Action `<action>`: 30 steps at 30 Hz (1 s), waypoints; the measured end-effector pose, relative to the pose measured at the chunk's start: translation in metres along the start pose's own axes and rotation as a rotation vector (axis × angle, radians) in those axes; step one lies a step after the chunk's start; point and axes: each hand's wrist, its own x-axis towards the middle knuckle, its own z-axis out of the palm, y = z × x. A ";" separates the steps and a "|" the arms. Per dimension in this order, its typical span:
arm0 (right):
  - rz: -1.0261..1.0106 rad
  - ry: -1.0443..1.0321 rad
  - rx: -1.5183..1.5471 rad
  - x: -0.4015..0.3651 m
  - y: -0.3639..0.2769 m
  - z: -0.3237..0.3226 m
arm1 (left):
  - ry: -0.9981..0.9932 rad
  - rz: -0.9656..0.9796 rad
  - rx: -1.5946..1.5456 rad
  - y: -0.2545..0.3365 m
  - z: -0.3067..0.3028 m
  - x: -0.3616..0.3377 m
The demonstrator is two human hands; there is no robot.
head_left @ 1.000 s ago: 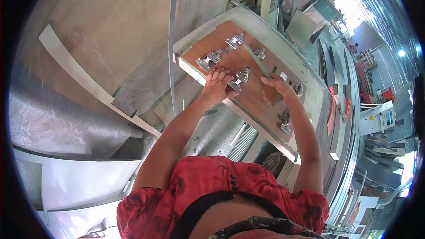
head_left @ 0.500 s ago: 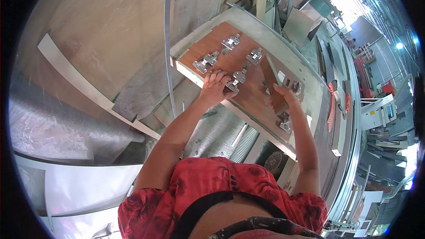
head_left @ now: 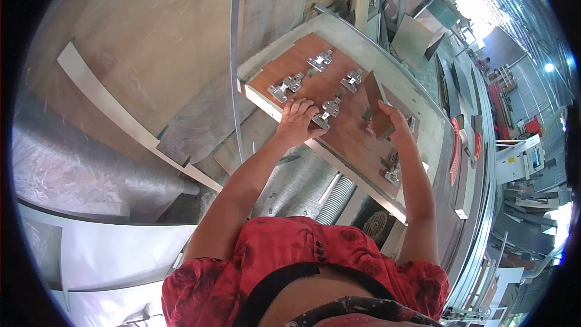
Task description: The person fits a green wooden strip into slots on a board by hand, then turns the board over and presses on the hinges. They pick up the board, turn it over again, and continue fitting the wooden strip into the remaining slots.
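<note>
A reddish-brown wooden panel (head_left: 302,88) lies flat on the pale bench, with several metal cabinet hinges on it. My left hand (head_left: 296,123) rests at the panel's front edge, fingers spread on the surface. One hinge (head_left: 330,108) sits right beside its fingers and thumb, and another hinge (head_left: 285,87) lies just beyond. In my right hand (head_left: 395,122) is a small brown wooden board (head_left: 378,104), gripped at its right side and tilted up off the panel. More hinges, such as the near-right hinge (head_left: 392,174), are partly hidden by the board, hand and forearm.
The pale bench (head_left: 330,24) extends behind the panel. A vertical metal strip (head_left: 236,54) stands close on the left, before large plastic-wrapped sheets (head_left: 145,42). To the right are a red-handled tool (head_left: 455,148) and long rails. A ribbed hose (head_left: 334,197) runs below.
The small board in my right hand has turned from nearly edge-on to show more of its brown face. My left hand stays at the same spot on the panel. The view has shifted slightly.
</note>
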 end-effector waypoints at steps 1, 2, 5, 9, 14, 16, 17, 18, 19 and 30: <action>-0.020 -0.034 0.013 0.004 0.000 -0.004 | -0.002 -0.003 0.001 0.000 0.000 0.000; -0.040 -0.065 0.028 0.009 0.000 -0.008 | 0.013 0.006 0.008 -0.001 0.000 0.000; -0.028 0.021 -0.011 0.013 0.000 -0.005 | 0.008 0.015 0.010 0.001 -0.003 0.002; -0.020 0.015 -0.019 0.003 0.014 -0.010 | 0.004 0.006 -0.015 0.004 -0.007 0.003; -0.258 0.148 -0.051 -0.042 0.005 -0.034 | -0.007 0.012 0.002 0.003 -0.004 0.003; -0.224 0.215 -0.050 -0.070 -0.004 -0.046 | -0.013 0.014 0.016 0.003 -0.003 0.003; -0.251 0.206 -0.021 -0.077 -0.004 -0.059 | -0.017 0.013 0.016 0.003 -0.003 0.003; -0.279 0.196 0.008 -0.085 -0.004 -0.066 | -0.024 0.026 0.012 0.004 -0.004 0.003; -0.246 0.213 -0.029 -0.098 -0.005 -0.066 | -0.039 0.008 0.007 0.005 -0.006 0.003; -0.028 0.171 -0.050 -0.113 0.056 -0.085 | -0.045 0.014 0.060 0.004 -0.004 0.002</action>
